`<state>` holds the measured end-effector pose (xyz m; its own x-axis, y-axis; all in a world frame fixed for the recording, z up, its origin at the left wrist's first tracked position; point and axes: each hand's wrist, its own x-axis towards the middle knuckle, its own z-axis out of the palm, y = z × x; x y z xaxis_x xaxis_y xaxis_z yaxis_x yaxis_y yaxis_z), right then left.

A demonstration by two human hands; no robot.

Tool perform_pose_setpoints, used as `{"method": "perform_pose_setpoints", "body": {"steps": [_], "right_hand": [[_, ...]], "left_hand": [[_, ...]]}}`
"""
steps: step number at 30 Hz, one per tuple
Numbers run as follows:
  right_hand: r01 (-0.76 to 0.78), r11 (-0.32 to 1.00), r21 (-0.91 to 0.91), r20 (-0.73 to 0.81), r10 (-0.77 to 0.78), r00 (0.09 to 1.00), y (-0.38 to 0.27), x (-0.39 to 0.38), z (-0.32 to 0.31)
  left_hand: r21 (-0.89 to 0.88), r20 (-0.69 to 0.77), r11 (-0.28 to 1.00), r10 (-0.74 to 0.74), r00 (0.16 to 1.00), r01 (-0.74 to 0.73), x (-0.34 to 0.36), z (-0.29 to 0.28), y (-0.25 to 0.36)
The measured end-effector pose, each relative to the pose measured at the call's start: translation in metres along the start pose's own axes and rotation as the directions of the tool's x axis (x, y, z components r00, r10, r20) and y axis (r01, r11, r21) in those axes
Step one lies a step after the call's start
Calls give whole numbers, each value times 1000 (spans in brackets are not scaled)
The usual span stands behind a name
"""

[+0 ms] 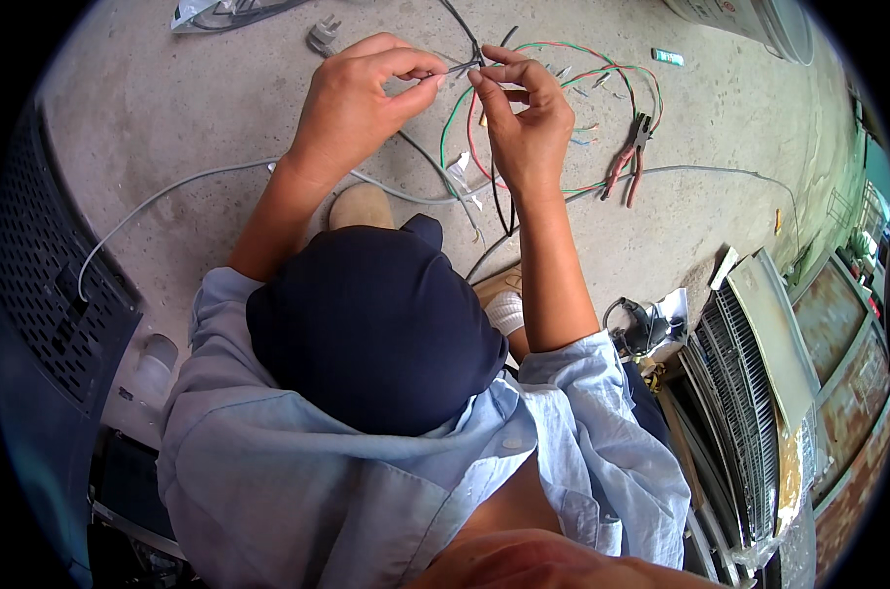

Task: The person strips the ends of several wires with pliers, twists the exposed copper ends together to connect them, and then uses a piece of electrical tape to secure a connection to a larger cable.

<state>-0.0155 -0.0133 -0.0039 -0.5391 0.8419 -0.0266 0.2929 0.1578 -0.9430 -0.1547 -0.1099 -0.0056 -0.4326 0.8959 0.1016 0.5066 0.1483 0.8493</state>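
Up front, my left hand (352, 103) pinches a thin dark wire (457, 69) between thumb and forefinger. My right hand (528, 123) is close beside it, its thumb and fingers closed on a black cable (458, 18) where the thin wire meets it. The exact join is partly hidden by the fingertips. Loops of green wire (446, 133) and red wire (475, 147) lie on the floor around my right hand. Pliers with red handles (617, 172) rest to its right. A grey cable (195, 179) runs across the floor below both hands.
A grey power plug (321, 35) lies beyond my left hand. Wire scraps (582, 139) and a small teal packet (668, 57) are on the concrete. A pale bucket (759, 25) stands far right, a perforated dark panel (48, 285) left, and stacked metal racks (734, 393) right.
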Motion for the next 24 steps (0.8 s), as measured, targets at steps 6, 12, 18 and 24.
{"method": "perform_pose_setpoints", "body": {"steps": [6,12,18,24], "right_hand": [[-61,997,-41,9,62,998,-2,-2,0],[-78,991,105,-45,83,996,7,-1,1],[-226,918,327,-76,264,962,14,-3,4],[-270,878,396,-74,323,944,15,-4,7]], "left_hand": [[9,4,1000,10,1000,-10,0,0,1],[-132,4,990,-51,999,51,-2,7,6],[-405,58,867,-291,955,289,-16,37,5],[-638,193,618,-450,872,460,-17,52,-5]]}}
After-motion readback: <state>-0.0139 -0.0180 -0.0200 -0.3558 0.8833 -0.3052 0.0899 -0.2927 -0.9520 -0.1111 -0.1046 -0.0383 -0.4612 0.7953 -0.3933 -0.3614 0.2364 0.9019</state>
